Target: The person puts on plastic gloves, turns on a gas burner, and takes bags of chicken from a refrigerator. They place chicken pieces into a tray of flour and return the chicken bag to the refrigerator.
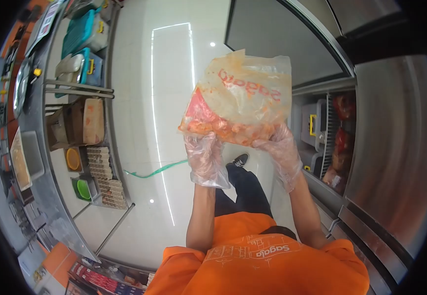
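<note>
A large translucent plastic bag (245, 96) with red lettering is held up in front of me, with orange-red food pieces gathered along its lower part. My left hand (205, 156), in a clear plastic glove, grips the bag's lower left edge. At the lower right edge, my right hand (282, 150), gloved the same way, is closed on the bag too. Some of the fingertips are hidden by the bag and the crinkled gloves.
On the right, an open fridge (321, 140) holds lidded containers and red bagged items, its door (282, 42) swung out ahead. Shelving (51, 167) on the left bears tubs, a cardboard box (93, 120) and egg trays (99, 163). A green strip (161, 169) lies on the floor.
</note>
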Tool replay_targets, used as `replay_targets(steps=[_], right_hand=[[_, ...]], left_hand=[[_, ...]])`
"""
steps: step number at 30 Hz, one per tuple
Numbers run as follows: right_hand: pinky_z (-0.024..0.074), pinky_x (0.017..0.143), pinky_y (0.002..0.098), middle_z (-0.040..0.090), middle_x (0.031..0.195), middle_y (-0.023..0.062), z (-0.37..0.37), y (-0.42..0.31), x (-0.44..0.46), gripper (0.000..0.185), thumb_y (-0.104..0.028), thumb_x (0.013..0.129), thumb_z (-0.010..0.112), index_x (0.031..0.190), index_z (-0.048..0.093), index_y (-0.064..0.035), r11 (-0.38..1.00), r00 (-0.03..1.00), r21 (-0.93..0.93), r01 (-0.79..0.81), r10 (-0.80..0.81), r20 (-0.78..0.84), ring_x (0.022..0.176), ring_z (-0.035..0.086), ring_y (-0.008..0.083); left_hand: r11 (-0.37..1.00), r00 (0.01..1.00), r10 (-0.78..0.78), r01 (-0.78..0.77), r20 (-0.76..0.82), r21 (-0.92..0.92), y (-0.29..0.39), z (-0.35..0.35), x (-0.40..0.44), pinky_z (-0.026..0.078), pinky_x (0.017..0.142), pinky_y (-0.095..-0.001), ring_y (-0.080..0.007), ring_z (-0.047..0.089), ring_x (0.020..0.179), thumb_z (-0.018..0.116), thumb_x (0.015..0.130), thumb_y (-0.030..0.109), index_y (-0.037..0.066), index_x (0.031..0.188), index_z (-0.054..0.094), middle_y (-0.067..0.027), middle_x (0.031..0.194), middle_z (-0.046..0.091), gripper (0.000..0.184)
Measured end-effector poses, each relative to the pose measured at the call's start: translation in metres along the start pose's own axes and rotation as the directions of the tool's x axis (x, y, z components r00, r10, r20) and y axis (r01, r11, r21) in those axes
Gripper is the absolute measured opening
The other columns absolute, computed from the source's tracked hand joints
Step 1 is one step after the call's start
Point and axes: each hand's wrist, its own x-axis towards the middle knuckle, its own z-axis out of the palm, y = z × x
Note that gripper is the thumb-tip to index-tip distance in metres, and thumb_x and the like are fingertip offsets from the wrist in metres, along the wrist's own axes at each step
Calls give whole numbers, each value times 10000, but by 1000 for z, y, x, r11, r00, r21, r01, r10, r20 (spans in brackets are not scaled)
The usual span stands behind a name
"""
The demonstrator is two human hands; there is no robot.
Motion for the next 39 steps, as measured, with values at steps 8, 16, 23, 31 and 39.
replay_targets(steps=[8, 16, 23, 31, 39], right_hand=[[439, 1009, 307, 560, 1228, 62, 131, -55, 34, 565, 95, 810, 666, 1314, 435, -15, 988, 970, -93, 120, -97, 222, 1179, 528, 141], [477, 965, 286, 567, 1238, 40, 261, -74, 55, 675, 53, 753, 771, 1335, 436, -12, 989, 791, -83, 120, -45, 610, 1154, 537, 119], [525, 763, 274, 694, 923, 49, 373, -96, 85, 346, 3, 785, 762, 1103, 626, 16, 862, 514, -309, 402, 66, 855, 831, 639, 111], [513, 717, 272, 699, 882, 40, 515, -77, 146, 244, -16, 825, 697, 1067, 673, 2, 841, 354, -375, 389, 239, 904, 784, 617, 86], [470, 925, 274, 690, 1048, 54, 695, -85, 235, 351, -51, 845, 709, 1187, 636, -25, 919, 49, -181, 351, 175, 983, 935, 612, 95]], left_hand=[[973, 974, -150, 116, 170, 198, 181, -16, 8, 552, 915, -474, -328, 630, 1101, 587, 864, -86, 59, 1255, 410, -170, 1209, 594, 453], [957, 972, 187, -213, 141, 198, 273, -41, 1, 543, 822, -298, -188, 635, 1016, 684, 785, -111, 61, 1265, 480, -90, 1166, 609, 549], [971, 983, 52, -91, 177, 220, 361, -90, -12, 541, 899, -328, -195, 607, 1093, 734, 760, -94, 55, 1296, 505, -68, 1193, 605, 601], [751, 739, 660, -652, -133, 108, 416, -65, 47, 581, 846, -345, -181, 648, 1002, 741, 738, -126, 19, 1182, 578, -90, 1148, 649, 495], [664, 655, 740, -676, -153, 320, 524, -104, 152, 521, 652, -275, -161, 647, 830, 652, 868, 12, 8, 1146, 577, -85, 1023, 660, 288]])
